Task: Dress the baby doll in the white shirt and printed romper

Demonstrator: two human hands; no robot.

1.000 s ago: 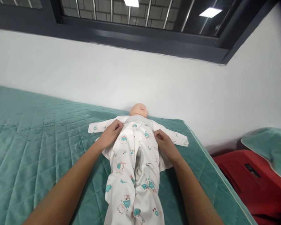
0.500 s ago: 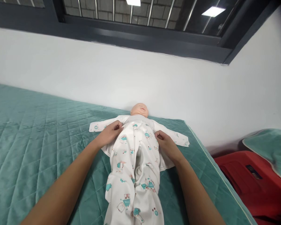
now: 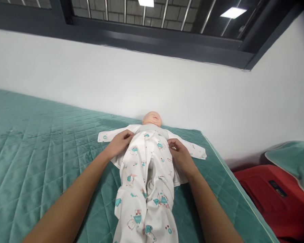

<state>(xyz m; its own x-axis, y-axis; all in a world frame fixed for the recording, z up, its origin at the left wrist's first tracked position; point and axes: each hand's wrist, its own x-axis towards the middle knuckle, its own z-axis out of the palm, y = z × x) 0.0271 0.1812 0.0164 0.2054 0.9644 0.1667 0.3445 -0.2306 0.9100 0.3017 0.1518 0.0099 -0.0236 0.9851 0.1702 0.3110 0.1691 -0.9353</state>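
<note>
A baby doll point(image 3: 152, 119) lies on its back on a teal quilted mattress point(image 3: 40, 141), its head toward the wall. It wears a white top with spread sleeves, and white printed trousers point(image 3: 144, 182) cover its body and legs. My left hand point(image 3: 119, 144) pinches the trousers' waistband at the doll's left-hand side in view. On the other side, my right hand point(image 3: 180, 156) grips the same waistband. Both hands sit at the doll's chest level.
A white wall point(image 3: 167, 87) runs behind the mattress under a dark-framed barred window point(image 3: 152, 20). The mattress edge point(image 3: 233, 182) drops off at the right. Beyond it stands a red object point(image 3: 268, 199) partly covered by teal fabric point(image 3: 291, 162).
My right hand has crept a little up along the waistband toward the doll's chest. The left hand holds nearly the same place. The view has shifted slightly.
</note>
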